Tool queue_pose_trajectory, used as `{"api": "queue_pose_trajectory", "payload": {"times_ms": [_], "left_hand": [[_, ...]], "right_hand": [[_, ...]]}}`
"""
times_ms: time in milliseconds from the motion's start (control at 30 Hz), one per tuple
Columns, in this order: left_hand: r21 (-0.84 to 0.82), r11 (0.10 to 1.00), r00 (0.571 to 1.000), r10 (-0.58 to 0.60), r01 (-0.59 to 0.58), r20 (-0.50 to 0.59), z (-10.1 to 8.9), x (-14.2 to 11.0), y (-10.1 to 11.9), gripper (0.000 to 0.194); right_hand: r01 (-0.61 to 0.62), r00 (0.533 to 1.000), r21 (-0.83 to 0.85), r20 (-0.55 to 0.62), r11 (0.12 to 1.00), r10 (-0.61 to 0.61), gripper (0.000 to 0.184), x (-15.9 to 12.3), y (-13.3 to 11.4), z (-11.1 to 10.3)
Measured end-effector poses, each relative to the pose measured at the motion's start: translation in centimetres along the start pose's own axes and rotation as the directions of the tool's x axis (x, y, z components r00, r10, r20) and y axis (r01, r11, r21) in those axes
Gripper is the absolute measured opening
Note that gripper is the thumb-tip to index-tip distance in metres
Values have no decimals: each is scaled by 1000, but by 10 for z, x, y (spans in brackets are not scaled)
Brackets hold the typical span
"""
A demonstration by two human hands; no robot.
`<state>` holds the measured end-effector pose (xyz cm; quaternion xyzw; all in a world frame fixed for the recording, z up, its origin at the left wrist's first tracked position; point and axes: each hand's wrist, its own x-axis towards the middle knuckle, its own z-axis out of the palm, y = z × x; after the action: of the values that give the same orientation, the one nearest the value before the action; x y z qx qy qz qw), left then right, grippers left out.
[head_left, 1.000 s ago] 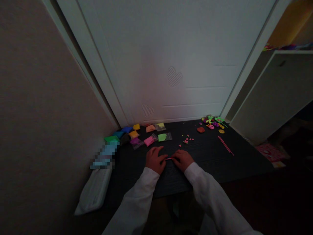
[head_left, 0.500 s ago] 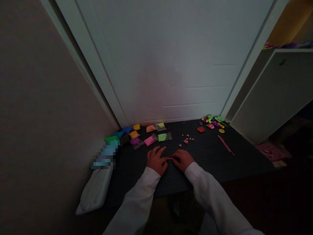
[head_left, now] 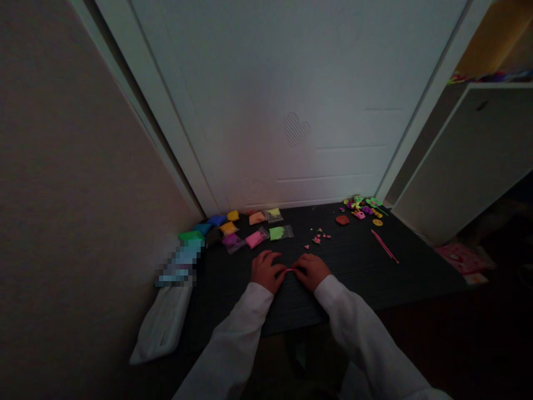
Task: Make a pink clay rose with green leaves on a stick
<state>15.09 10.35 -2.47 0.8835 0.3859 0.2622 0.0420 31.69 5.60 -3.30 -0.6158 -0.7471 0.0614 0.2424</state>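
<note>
Between my two hands, just above or on the dark table, is a thin pink strip (head_left: 290,270), perhaps modelling clay. My left hand (head_left: 267,271) pinches its left end with thumb and fingers. The right end is pinched by my right hand (head_left: 311,271), whose fingers curl inward. Small pink pieces (head_left: 317,239) lie scattered just beyond my hands. A bag of pink clay (head_left: 256,238) and a bag of light green clay (head_left: 278,233) rest past my left hand.
More coloured bags, including a purple one (head_left: 232,241), line the back left. A white case (head_left: 162,322) lies at the left edge. On the right are a red lump (head_left: 342,220), pink sticks (head_left: 383,245) and small colourful figures (head_left: 362,206). A white door (head_left: 258,100) stands behind the table.
The fingers of my left hand have drawn in and curled closer to the pink strip. My right hand stays nearly in place.
</note>
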Motion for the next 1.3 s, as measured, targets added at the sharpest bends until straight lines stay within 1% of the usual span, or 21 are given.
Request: {"api": "queue_pose_trajectory", "payload": {"times_ms": [433,667,800,1300], "left_hand": [[-61,997,999,-46,48,24,2,2,1,14],[-73,994,995,-70,75,76,2,3,4,13],[-79,993,994,-80,86,74,2,4,4,16],[-91,991,992,-93,100,81,2,4,2,14]], "right_hand": [[9,1000,-3,-5,1000,-9,16,0,0,0],[5,1000,-5,-12,1000,-5,16,0,2,2],[2,1000,-6,-12,1000,-2,16,0,3,3],[9,1000,-6,1,1000,-9,15,0,2,0]]}}
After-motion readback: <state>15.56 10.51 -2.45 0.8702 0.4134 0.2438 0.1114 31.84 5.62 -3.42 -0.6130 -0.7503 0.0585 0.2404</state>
